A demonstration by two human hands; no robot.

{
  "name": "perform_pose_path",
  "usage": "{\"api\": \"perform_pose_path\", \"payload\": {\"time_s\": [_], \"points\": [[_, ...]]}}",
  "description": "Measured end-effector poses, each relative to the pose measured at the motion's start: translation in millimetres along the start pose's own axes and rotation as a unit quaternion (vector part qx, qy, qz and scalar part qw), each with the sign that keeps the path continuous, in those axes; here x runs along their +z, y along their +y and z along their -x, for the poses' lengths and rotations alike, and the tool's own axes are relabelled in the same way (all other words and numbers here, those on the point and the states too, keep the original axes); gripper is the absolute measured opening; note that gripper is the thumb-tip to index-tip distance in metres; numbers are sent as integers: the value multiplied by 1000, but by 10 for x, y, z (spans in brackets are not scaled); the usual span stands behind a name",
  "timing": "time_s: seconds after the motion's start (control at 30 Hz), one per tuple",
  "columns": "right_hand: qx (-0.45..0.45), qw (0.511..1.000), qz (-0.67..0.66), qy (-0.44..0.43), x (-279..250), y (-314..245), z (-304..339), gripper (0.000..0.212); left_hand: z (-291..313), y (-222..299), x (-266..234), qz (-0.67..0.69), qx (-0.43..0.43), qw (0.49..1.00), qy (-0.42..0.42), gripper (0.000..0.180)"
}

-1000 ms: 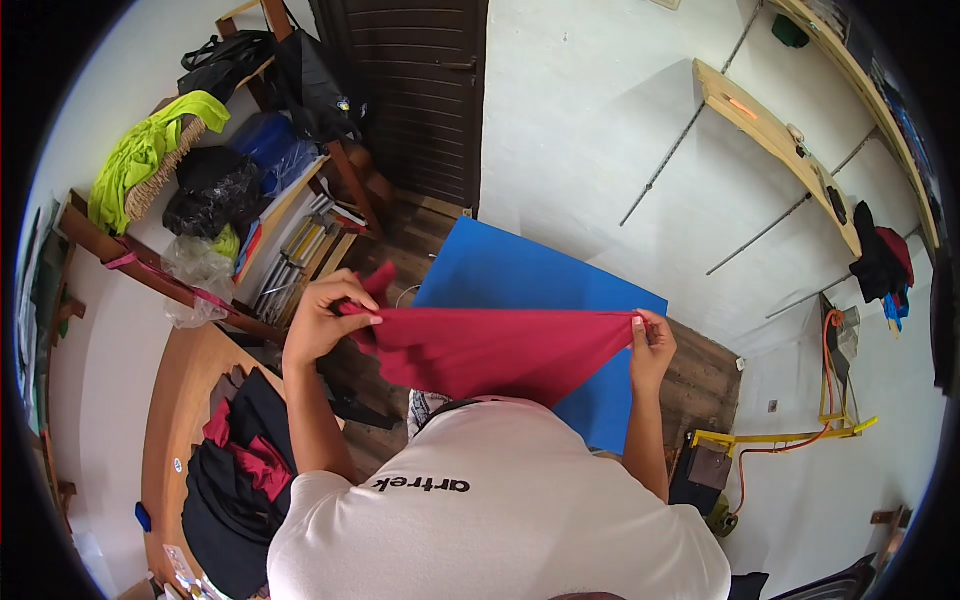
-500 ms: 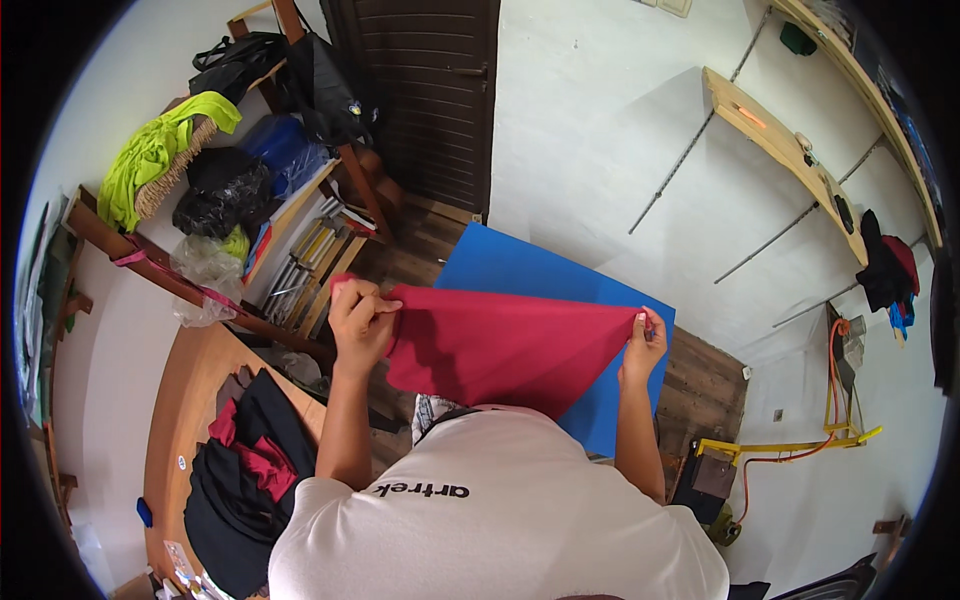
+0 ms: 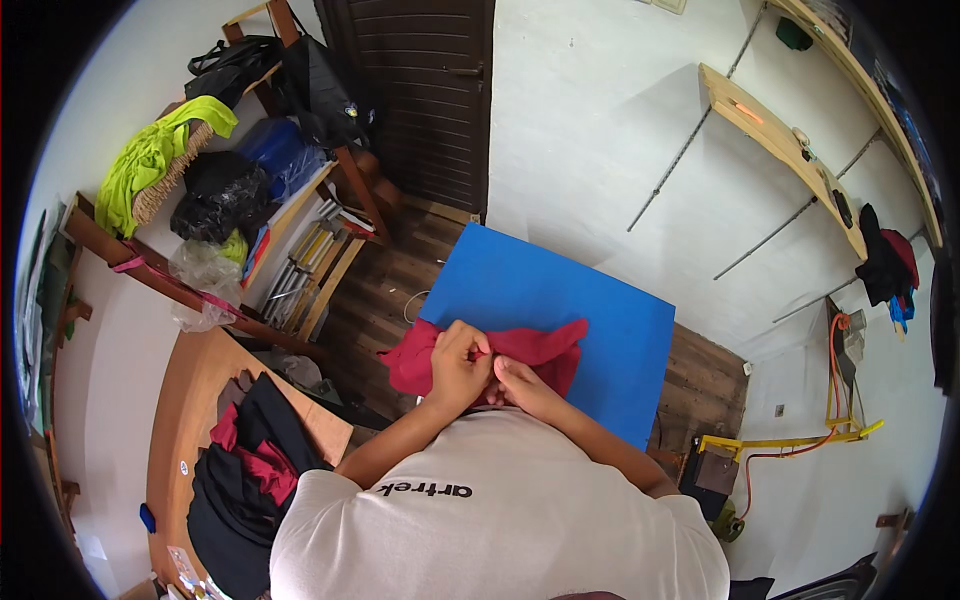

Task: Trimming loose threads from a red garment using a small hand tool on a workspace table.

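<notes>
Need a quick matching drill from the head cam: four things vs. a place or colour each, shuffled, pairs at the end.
Things
1. red cloth
2. lime-green cloth
3. large black cloth
4. door

Place or colour
A. heaped on the wooden desk
B. dark brown, slatted
C. bunched at the left hand and right hand, above the blue table
D. upper left of the picture, by the shelving

Pairs: 1-C, 2-D, 3-A, 4-B

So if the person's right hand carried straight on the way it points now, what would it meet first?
Most likely the left hand, just ahead of the right hand, with red cloth around them; whether they already touch is unclear from this view.
</notes>
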State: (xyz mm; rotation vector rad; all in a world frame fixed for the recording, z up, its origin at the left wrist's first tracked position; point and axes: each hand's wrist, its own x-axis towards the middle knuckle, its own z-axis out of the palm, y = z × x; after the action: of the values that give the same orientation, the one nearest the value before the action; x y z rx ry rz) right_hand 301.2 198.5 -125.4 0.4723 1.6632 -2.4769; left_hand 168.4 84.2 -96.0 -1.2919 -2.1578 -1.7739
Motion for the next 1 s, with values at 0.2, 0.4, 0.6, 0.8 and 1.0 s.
{"api": "perform_pose_path", "payload": {"time_s": [0.2,0.4,0.6,0.8,1.0], "points": [[7,981,-167,98,83,-297,71,35,16,70,-41,-57,76,995,-38,24],[5,958,-220,185,192,-319,20,15,20,175,-150,-100,106,987,-67,23],[-95,937,-239,235,219,-242,7,24,-123,389,-298,-94,15,972,-213,23],[-170,942,-91,275,211,-212,56,31,-25,578,-353,-126,61,963,-231,29],[-137,929,-190,286,168,-228,128,30,-12,591,-318,-94,26,972,-213,35]]}}
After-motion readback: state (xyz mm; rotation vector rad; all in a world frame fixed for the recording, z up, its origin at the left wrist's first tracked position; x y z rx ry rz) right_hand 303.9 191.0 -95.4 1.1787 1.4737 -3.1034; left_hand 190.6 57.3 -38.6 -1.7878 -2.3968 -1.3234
